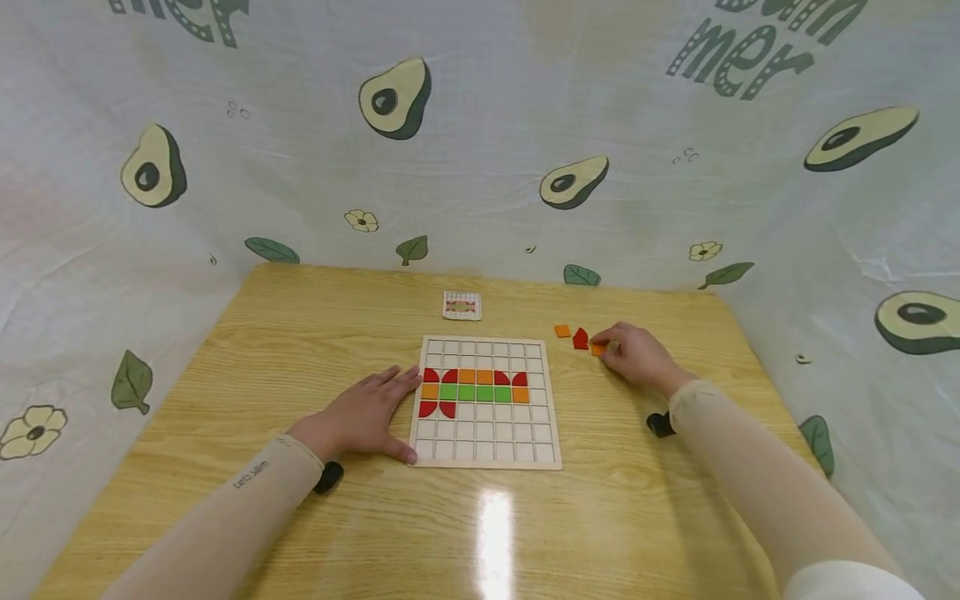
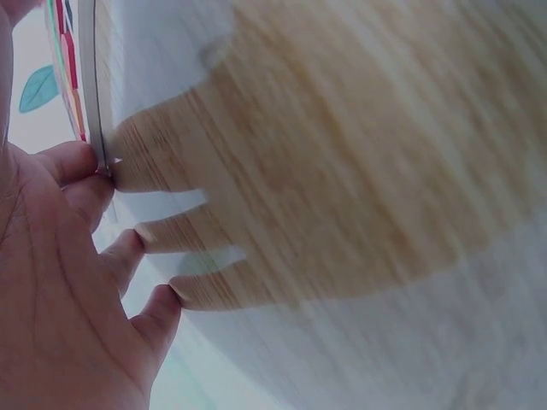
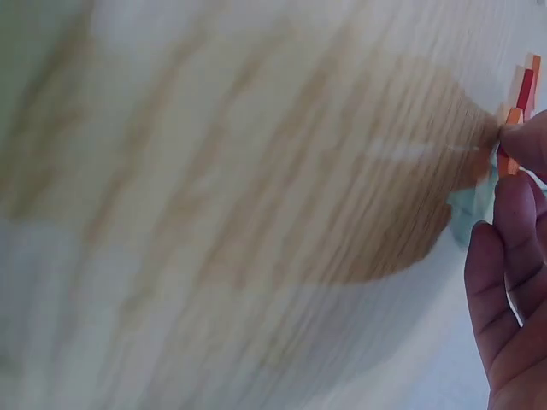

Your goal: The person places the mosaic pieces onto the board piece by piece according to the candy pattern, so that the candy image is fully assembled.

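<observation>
A wooden grid board (image 1: 487, 446) lies on the table with a band of coloured tiles in its cells. Green squares (image 1: 476, 392) run along the band's middle row, between orange squares and red rounded pieces. My left hand (image 1: 360, 415) has its fingers spread, with fingertips and thumb at the board's left edge; the left wrist view shows fingers against that edge. To the right of the board, my right hand (image 1: 639, 357) pinches an orange square tile (image 3: 515, 116) between thumb and fingers, close over the table. Beside it lie a red rounded tile (image 1: 581, 339) and another orange square (image 1: 562, 331).
A small card (image 1: 462, 306) printed with a coloured grid pattern lies behind the board. The wooden table (image 1: 315, 317) is enclosed by a hanging cloth (image 1: 480, 125) with avocado prints at the back and sides.
</observation>
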{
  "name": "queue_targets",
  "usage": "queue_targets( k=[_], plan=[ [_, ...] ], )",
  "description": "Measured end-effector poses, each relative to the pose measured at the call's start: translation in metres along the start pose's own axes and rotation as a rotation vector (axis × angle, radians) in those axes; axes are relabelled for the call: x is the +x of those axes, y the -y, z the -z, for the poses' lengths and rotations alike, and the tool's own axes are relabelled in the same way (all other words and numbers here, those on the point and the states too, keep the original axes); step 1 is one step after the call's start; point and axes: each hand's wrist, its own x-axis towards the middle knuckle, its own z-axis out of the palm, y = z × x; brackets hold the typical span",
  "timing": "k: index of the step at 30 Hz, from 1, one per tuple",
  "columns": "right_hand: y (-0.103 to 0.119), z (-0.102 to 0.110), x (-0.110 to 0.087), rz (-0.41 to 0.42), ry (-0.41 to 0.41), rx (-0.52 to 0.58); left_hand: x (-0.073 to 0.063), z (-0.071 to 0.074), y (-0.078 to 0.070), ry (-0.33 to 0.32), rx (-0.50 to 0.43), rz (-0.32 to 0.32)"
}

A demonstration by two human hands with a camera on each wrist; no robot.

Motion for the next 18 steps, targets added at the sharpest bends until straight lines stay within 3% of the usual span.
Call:
queue_targets(
  k=[11,18],
  plan=[
    [0.012,0.003,-0.021,0.052,0.001,0.041,-0.001,0.003,-0.004,0.012,0.002,0.004],
    [0.040,0.002,-0.028,0.143,-0.017,0.054,-0.001,0.003,-0.003,0.022,0.000,0.014]
  ],
)
